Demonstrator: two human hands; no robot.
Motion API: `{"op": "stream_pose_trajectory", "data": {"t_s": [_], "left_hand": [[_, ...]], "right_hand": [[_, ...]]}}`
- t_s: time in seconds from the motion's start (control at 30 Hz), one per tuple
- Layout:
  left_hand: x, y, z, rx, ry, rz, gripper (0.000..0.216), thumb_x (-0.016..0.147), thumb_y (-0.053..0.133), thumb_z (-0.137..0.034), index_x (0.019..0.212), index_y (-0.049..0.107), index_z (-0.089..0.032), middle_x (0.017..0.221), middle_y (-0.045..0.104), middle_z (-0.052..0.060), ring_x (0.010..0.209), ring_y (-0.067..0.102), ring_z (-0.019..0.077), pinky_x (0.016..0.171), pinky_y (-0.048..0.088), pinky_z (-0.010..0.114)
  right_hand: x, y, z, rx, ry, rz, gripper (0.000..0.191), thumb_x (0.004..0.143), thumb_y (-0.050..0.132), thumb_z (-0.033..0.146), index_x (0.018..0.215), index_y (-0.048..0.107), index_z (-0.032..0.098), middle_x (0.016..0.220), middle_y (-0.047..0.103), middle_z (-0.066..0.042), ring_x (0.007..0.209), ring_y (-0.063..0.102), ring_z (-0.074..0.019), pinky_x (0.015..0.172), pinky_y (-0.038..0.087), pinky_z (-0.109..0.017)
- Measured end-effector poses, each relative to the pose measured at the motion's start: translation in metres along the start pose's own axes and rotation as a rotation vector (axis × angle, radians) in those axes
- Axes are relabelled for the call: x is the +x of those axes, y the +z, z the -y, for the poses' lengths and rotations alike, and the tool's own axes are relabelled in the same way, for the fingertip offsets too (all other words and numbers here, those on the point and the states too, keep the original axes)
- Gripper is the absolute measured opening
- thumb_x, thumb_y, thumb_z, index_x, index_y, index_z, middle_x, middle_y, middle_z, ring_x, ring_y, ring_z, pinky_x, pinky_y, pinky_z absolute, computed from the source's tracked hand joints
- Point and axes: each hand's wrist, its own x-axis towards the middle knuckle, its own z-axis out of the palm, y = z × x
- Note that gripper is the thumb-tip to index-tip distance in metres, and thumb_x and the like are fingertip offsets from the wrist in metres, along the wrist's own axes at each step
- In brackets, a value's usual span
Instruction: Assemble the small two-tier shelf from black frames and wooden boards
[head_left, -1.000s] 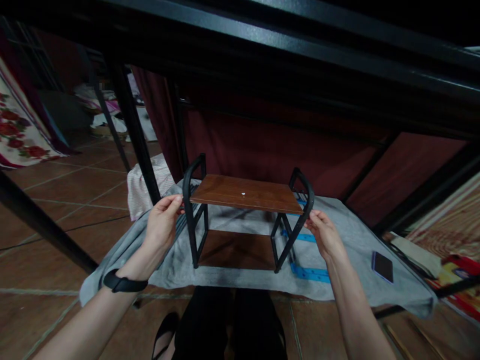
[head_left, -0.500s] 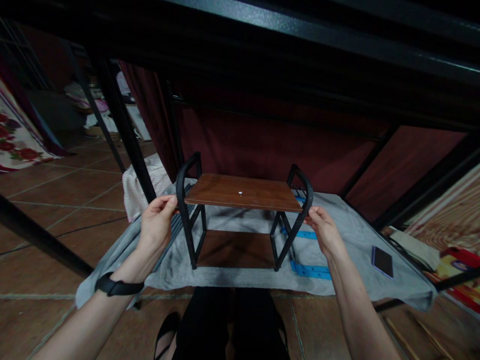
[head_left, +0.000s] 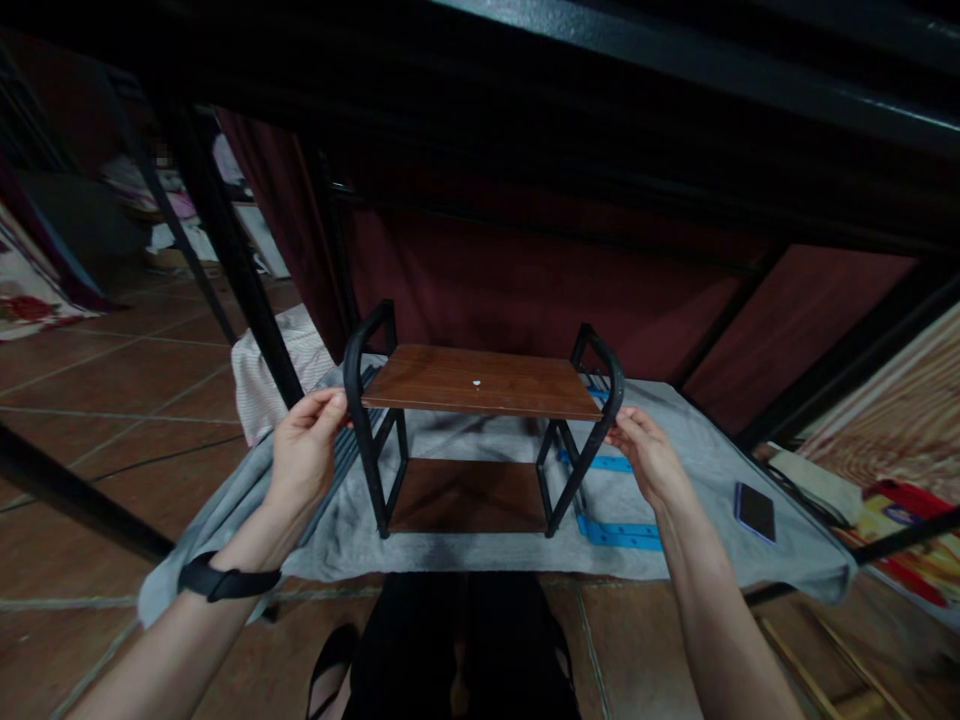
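In front of me stands a small two-tier shelf [head_left: 480,382] with brown wood-look boards and a black tube frame. Its lower board [head_left: 466,496] rests low, close to the cloth. My left hand [head_left: 306,440] is closed in a pinch against the outer side of the left frame, level with the upper board. On the opposite side my right hand [head_left: 646,452] pinches at the right frame at about the same height. Whatever small thing lies between the fingertips of either hand is hidden. A small white spot shows on the upper board.
Grey cloth [head_left: 472,552] covers the low surface under the shelf. Blue slotted strips [head_left: 622,535] and a phone [head_left: 755,511] lie to the right. A dark beam [head_left: 600,90] crosses overhead; a black post [head_left: 240,260] rises at left. A striped cloth [head_left: 274,375] hangs behind it.
The view has shifted slightly, so the scene sits a little further left. Both hands keep their places at the shelf's sides, and the shelf stands as before.
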Motion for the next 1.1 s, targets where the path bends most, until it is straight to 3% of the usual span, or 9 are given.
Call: {"op": "stream_pose_trajectory", "data": {"t_s": [0.37, 0.7, 0.97, 1.1], "left_hand": [[0.002, 0.005, -0.003, -0.041, -0.05, -0.025, 0.018, 0.066, 0.081, -0.023, 0.08, 0.072, -0.018, 0.073, 0.066, -0.002, 0.064, 0.054, 0.009, 0.059, 0.043, 0.02], [0.003, 0.002, -0.006, 0.007, -0.03, 0.006, 0.013, 0.069, 0.079, -0.022, 0.081, 0.074, -0.022, 0.074, 0.067, -0.002, 0.065, 0.055, 0.0098, 0.06, 0.044, 0.021], [0.003, 0.005, -0.008, -0.025, -0.096, -0.009, 0.012, 0.068, 0.079, -0.02, 0.077, 0.073, -0.024, 0.078, 0.068, -0.003, 0.071, 0.058, 0.0123, 0.06, 0.046, 0.023], [0.016, 0.002, -0.006, -0.076, -0.198, -0.032, 0.007, 0.07, 0.075, -0.02, 0.073, 0.07, -0.024, 0.078, 0.069, -0.004, 0.072, 0.059, 0.0132, 0.059, 0.048, 0.023]], "right_hand": [[0.001, 0.0, -0.007, -0.038, -0.139, -0.001, 0.031, 0.07, 0.073, 0.053, 0.078, 0.064, 0.025, 0.078, 0.062, 0.0, 0.074, 0.055, -0.0157, 0.072, 0.046, -0.028], [0.003, -0.002, -0.006, -0.018, -0.108, 0.009, 0.034, 0.068, 0.074, 0.055, 0.075, 0.061, 0.024, 0.075, 0.061, 0.001, 0.071, 0.055, -0.0153, 0.069, 0.046, -0.028], [0.004, -0.002, -0.003, 0.029, -0.063, 0.013, 0.037, 0.063, 0.078, 0.054, 0.071, 0.06, 0.024, 0.069, 0.06, 0.002, 0.066, 0.055, -0.0135, 0.066, 0.046, -0.027], [0.022, -0.005, -0.006, 0.074, -0.032, -0.009, 0.037, 0.066, 0.075, 0.056, 0.076, 0.061, 0.023, 0.074, 0.064, 0.002, 0.067, 0.056, -0.0123, 0.065, 0.047, -0.025]]}}
